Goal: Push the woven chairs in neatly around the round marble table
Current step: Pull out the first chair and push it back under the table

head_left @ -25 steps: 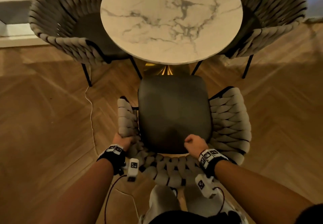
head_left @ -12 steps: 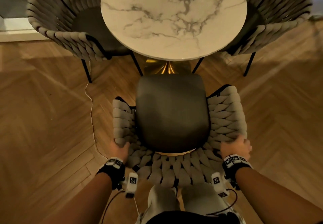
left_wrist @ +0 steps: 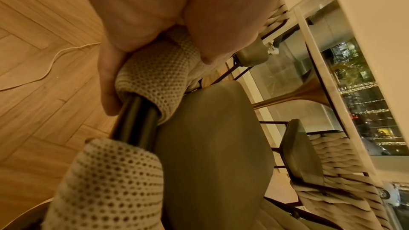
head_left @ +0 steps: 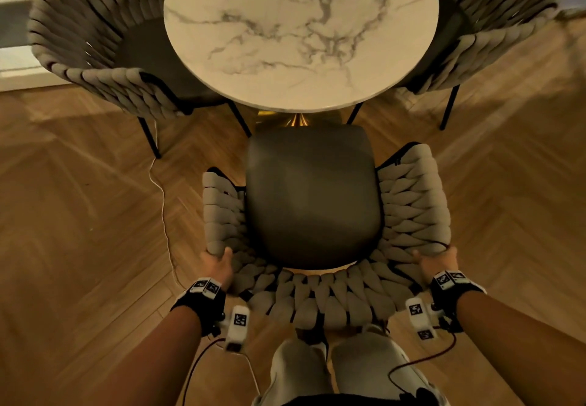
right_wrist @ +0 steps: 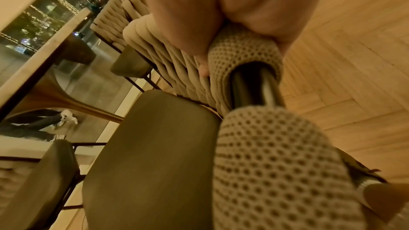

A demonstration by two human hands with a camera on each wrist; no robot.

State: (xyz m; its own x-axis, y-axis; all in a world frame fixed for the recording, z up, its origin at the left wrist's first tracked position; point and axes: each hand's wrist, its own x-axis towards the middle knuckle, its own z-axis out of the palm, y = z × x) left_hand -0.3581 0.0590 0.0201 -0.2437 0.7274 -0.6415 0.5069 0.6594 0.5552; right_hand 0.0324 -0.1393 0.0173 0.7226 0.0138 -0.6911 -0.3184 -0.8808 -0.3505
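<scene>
The near woven chair (head_left: 323, 215) stands on the herringbone wood floor (head_left: 79, 215) directly in front of the person, its open front facing the round marble desk (head_left: 301, 34) and its curved back toward the person's knees; its front-to-back axis runs straight at the desk's middle. The front edge of its dark seat cushion (head_left: 312, 196) sits just at the desk's near rim, with the gold pedestal (head_left: 296, 120) showing in the narrow gap between them. The left hand (head_left: 217, 266) grips the rear left corner of the woven rim, fingers (left_wrist: 110, 83) curled round the outside of a mesh-covered band and the thumb over the top, beside a bare stretch of dark metal tube. The right hand (head_left: 436, 261) grips the matching rear right corner in the same way, thumb and fingers wrapped over the woven band. Two more woven chairs flank the desk: the left chair (head_left: 104, 50) and the right chair (head_left: 494, 22) each have their seats partly tucked under the marble top, and their black legs stand to either side of the near chair's front. A thin white cable (head_left: 163, 209) trails across the floor just left of the near chair.
</scene>
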